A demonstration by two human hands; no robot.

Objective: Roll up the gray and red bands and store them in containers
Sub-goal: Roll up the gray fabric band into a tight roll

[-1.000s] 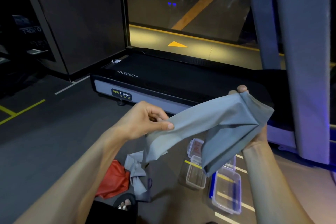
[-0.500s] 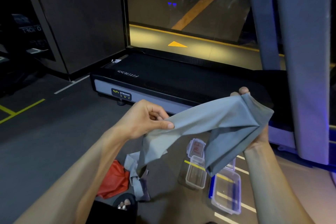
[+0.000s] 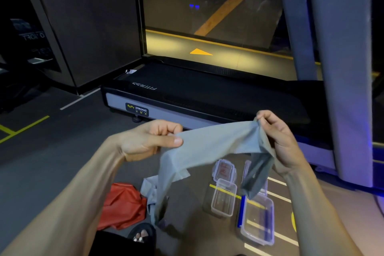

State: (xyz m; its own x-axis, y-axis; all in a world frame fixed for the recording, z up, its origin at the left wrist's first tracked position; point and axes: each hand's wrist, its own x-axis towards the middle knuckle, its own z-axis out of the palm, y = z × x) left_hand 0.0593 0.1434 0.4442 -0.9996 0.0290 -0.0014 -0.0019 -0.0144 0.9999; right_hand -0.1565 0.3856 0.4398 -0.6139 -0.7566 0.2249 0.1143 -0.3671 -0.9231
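**Loose tails are threatening a messy roll**

The person is holding the long gray stretchy fabric band up in the air in front of the black treadmill deck. The left hand is pinching the band's upper edge between thumb and curled fingers, while the right hand is gripping the other end, fingers curled round a bunched fold. Between the two hands the fabric is sagging rather than lying flat.

The likeliest trouble is coming from the parts hanging free. One long tail is dropping from the left hand down to the dark gym floor, where it is piling up just beside the crumpled red band and near the person's sandalled foot. If rolling is starting now, that tail is probably going to twist, drag or catch underfoot, and it may pull the red band along. A shorter flap is dangling from the right hand above the small clear plastic container and the larger clear plastic container with a blue edge; a swing could be knocking either one out of place.

A roll begun on a bunched, uneven end is also likely to be coming out lopsided and too bulky for the small box. Both containers are standing open on the floor, holding nothing that can be made out.
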